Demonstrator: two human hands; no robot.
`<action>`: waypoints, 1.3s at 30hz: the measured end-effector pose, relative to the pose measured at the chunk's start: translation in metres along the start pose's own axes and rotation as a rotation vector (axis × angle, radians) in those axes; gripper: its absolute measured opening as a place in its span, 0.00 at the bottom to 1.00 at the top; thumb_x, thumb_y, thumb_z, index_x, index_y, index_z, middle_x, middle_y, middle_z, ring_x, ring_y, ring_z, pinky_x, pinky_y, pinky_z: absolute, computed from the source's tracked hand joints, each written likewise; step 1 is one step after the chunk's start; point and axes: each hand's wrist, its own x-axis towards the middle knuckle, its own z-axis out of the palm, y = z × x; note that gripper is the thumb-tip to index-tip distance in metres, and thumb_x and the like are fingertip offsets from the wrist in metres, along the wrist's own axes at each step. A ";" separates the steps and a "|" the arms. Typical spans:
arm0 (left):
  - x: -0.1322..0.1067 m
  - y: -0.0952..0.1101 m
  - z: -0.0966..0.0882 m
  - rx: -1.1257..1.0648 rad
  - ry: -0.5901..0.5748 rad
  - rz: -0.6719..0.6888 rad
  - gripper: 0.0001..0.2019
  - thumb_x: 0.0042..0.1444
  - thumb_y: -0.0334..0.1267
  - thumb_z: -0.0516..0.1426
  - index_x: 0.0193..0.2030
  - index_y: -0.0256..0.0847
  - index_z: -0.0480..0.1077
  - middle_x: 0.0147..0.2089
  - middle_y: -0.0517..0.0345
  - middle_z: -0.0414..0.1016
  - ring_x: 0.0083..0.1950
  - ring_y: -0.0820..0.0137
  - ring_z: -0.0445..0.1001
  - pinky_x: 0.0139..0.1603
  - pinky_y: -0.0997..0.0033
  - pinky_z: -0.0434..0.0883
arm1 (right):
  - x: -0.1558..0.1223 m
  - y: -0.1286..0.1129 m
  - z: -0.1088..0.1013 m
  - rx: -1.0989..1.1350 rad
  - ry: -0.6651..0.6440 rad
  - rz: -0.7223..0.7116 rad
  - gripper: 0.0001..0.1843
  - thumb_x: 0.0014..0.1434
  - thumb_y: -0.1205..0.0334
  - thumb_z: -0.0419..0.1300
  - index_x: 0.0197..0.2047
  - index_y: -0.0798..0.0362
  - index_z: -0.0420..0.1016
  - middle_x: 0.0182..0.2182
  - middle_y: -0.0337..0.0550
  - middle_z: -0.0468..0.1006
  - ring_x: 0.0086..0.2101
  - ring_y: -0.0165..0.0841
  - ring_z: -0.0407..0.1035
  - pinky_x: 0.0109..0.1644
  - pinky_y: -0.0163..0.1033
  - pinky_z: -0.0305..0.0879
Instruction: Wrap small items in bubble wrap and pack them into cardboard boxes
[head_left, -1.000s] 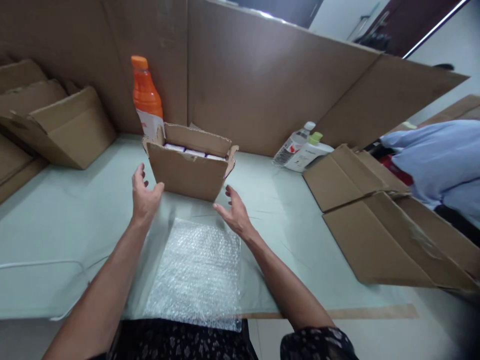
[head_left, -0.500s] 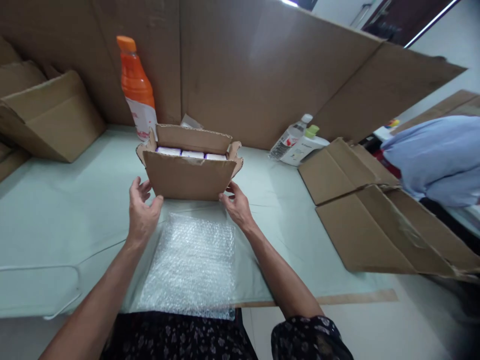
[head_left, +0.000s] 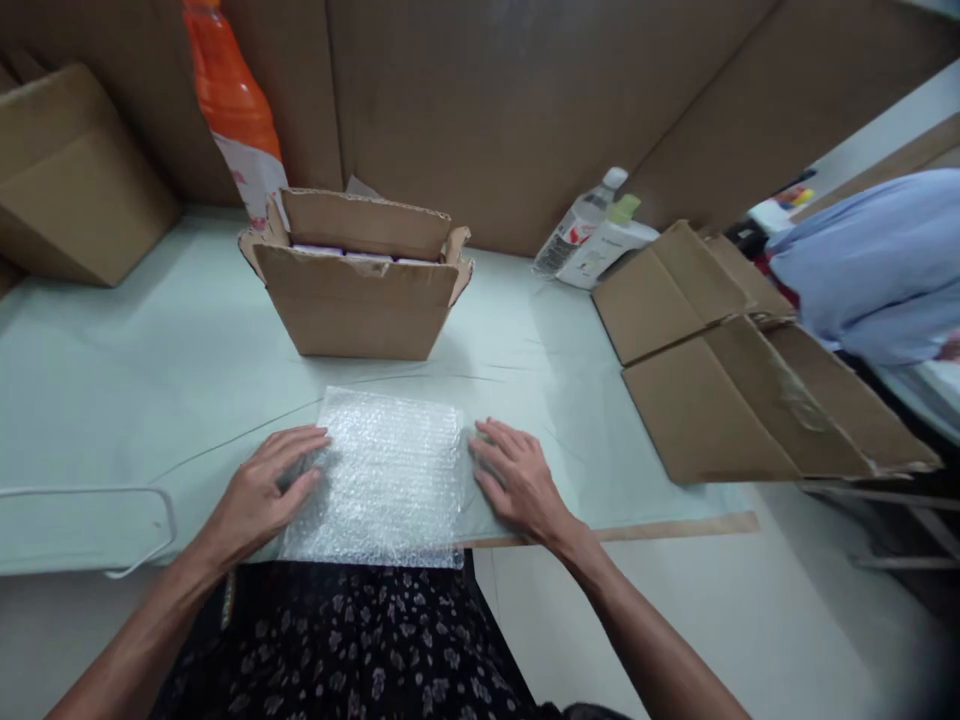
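Observation:
A sheet of bubble wrap lies flat at the front edge of the table, its near end reaching past the edge. My left hand rests at its left side, fingers stretched out and fingertips at the wrap's border. On the other side my right hand is open beside the right border; whether it touches the wrap I cannot tell. Behind the wrap stands an open cardboard box, flaps up, with several white and purple packs just showing inside. Neither hand touches the box.
An orange bottle stands behind the box. A clear bottle and a white bottle with a green cap lean at the back. Cardboard boxes sit at left and right. A person's blue sleeve shows at far right.
Both hands have left the cardboard box and come back toward me, to the sides of the bubble wrap. The box stands on the table. The view has tilted downward.

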 end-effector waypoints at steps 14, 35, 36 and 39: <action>-0.041 0.024 -0.037 -0.075 -0.341 0.008 0.36 0.54 0.33 0.55 0.72 0.53 0.61 0.71 0.53 0.68 0.68 0.56 0.71 0.62 0.56 0.74 | -0.024 -0.049 0.014 0.481 0.167 0.064 0.13 0.69 0.65 0.54 0.51 0.48 0.78 0.43 0.45 0.85 0.44 0.38 0.79 0.50 0.46 0.75; 0.017 0.019 0.017 0.362 0.079 -0.351 0.26 0.61 0.51 0.52 0.61 0.40 0.69 0.47 0.48 0.76 0.43 0.58 0.76 0.45 0.59 0.72 | 0.033 -0.001 0.037 0.015 0.259 0.253 0.28 0.67 0.54 0.58 0.68 0.53 0.63 0.62 0.57 0.71 0.60 0.51 0.65 0.61 0.56 0.62; 0.017 0.018 0.017 0.403 0.076 -0.343 0.25 0.62 0.53 0.52 0.58 0.39 0.71 0.46 0.46 0.76 0.44 0.56 0.75 0.46 0.57 0.72 | 0.033 -0.001 0.038 -0.008 0.235 0.252 0.28 0.67 0.54 0.58 0.67 0.53 0.63 0.64 0.58 0.69 0.61 0.52 0.64 0.61 0.57 0.61; 0.022 0.013 0.020 0.473 0.007 -0.268 0.22 0.62 0.52 0.50 0.46 0.36 0.75 0.42 0.43 0.75 0.46 0.50 0.74 0.50 0.50 0.72 | 0.039 0.002 0.042 -0.055 0.162 0.255 0.24 0.68 0.53 0.58 0.62 0.56 0.68 0.65 0.60 0.67 0.62 0.53 0.62 0.62 0.58 0.61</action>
